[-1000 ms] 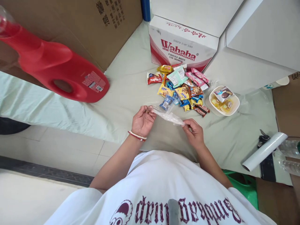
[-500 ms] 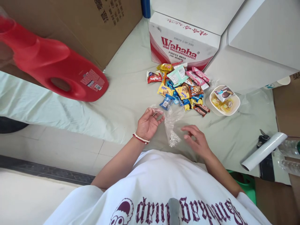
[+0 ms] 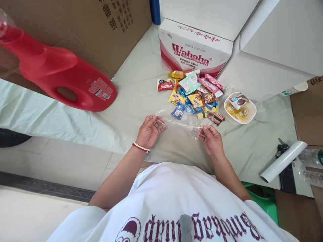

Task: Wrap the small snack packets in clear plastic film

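A clear plastic bag (image 3: 180, 125) is stretched sideways between my two hands, low over the cloth-covered table. My left hand (image 3: 150, 131) pinches its left end, and my right hand (image 3: 210, 137) pinches the right end between thumb and fingers. Just beyond the bag lies a heap of wrapped snacks, with a blue packet (image 3: 179, 111), a yellow packet (image 3: 195, 100), a mint-green packet (image 3: 189, 82) and a pink packet (image 3: 210, 84) among them. Right of the heap stands a white plastic tub (image 3: 252, 114) with several wrapped snacks inside.
Behind the heap is a white and red Wahaha water carton (image 3: 194, 55). A big red bottle (image 3: 68, 74) stands at the left, before a brown cardboard box (image 3: 75, 33). On the right lie a white roll (image 3: 284, 162), keys (image 3: 284, 144) and clear bottles (image 3: 310, 158).
My right hand has moved up and taken hold of the bag. My left hand has shifted left. The bag, which hung bunched from my left hand, is now pulled out wide.
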### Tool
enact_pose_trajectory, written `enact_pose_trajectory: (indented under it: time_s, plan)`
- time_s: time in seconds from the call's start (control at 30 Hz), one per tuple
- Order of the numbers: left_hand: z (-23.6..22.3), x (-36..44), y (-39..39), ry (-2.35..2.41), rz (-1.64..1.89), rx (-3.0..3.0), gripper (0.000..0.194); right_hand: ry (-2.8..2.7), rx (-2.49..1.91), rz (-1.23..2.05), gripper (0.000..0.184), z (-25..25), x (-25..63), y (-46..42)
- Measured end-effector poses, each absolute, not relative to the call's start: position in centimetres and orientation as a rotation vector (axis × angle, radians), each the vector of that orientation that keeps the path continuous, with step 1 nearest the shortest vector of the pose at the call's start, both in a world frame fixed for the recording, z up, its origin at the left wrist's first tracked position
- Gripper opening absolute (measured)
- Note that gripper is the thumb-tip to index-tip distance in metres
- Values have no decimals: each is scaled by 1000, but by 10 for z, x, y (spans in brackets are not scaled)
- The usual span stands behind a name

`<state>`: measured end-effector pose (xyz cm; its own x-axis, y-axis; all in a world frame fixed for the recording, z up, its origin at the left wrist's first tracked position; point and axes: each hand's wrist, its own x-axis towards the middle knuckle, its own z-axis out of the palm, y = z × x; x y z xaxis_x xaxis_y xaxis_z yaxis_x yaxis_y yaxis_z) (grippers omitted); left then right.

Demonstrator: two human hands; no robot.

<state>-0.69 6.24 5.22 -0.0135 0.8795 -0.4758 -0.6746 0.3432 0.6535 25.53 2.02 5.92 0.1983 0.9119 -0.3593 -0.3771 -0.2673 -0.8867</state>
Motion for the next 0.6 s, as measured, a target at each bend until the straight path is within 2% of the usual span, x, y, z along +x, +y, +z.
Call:
enact_pose_trajectory:
  time_s: [0.1,0.2,0.3,0.4,0.6]
  plan:
    - [50,12,47,1076,1220,301,41,-463,-1251,1419,36,59,249,16]
    - [45,40,28,1108,1036,365,52,-391,-1193,1475,36,58,238,14]
    - [41,59,23,1134,944,497,46,-390,-1151,1543,33,61,233,13]
    - [42,65,32,1124,1045,653,42,-386,-1148,1594,29,65,236,12]
    - [44,73,45,1043,878,493,54,-267,-1137,1651,27,60,243,8]
